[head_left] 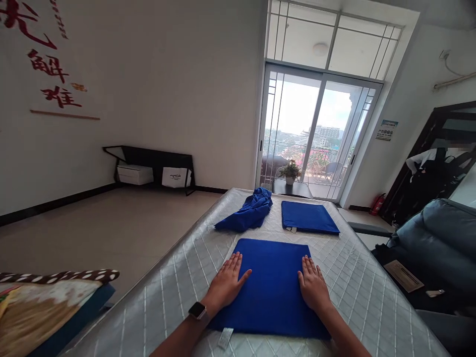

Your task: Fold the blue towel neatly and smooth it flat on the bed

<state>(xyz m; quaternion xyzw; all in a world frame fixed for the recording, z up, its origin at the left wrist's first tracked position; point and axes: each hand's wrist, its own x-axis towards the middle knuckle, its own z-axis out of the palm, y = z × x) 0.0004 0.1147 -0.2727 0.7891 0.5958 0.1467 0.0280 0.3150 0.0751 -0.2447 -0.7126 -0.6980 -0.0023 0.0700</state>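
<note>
A folded blue cloth (273,292) lies flat before me on the quilted silver mattress (357,277), a white tag sticking out at its near left edge. My left hand (228,280), with a watch on the wrist, rests flat on the cloth's left side, fingers stretched out. On the opposite side my right hand (313,282) lies flat along the right edge, its fingers extended too. Beyond, a second folded blue cloth (310,217) sits at the far right. To its left is a crumpled blue cloth (253,210) in a loose heap.
A patterned blanket (55,302) is at the lower left. Right of the mattress stands a dark sofa (439,248) with a piece of cardboard (403,275) on it. A potted plant (290,172) stands past the far end, before glass doors. A black bench (156,161) lines the wall.
</note>
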